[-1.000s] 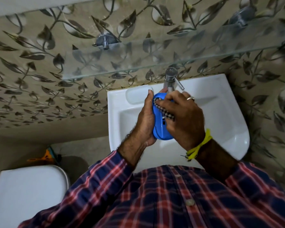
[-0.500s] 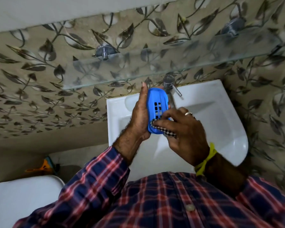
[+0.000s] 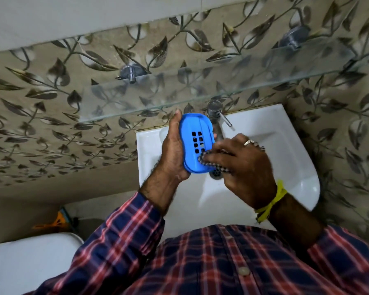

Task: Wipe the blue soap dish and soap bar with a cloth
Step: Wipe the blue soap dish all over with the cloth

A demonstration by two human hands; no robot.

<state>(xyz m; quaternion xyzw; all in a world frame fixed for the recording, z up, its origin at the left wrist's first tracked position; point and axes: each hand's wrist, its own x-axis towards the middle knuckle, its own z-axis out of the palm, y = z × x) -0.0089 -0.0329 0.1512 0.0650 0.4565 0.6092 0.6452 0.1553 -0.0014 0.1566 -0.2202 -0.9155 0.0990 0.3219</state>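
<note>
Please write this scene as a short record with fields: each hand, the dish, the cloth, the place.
left hand: holds the blue soap dish, slotted side facing the camera
right hand: presses a checked cloth on the dish's lower end
soap bar: not visible
place: above a white washbasin, near the tap, under a glass shelf

The left hand [image 3: 172, 155] is raised upright over the back left corner of the sink, thumb straight up, palm and curled fingers cupping the blue plastic slotted soap dish [image 3: 197, 143]. The right hand [image 3: 242, 167] reaches in from the right, knuckles up, fingertips pressing a checked cloth [image 3: 209, 160] against the dish's lower end.
</note>
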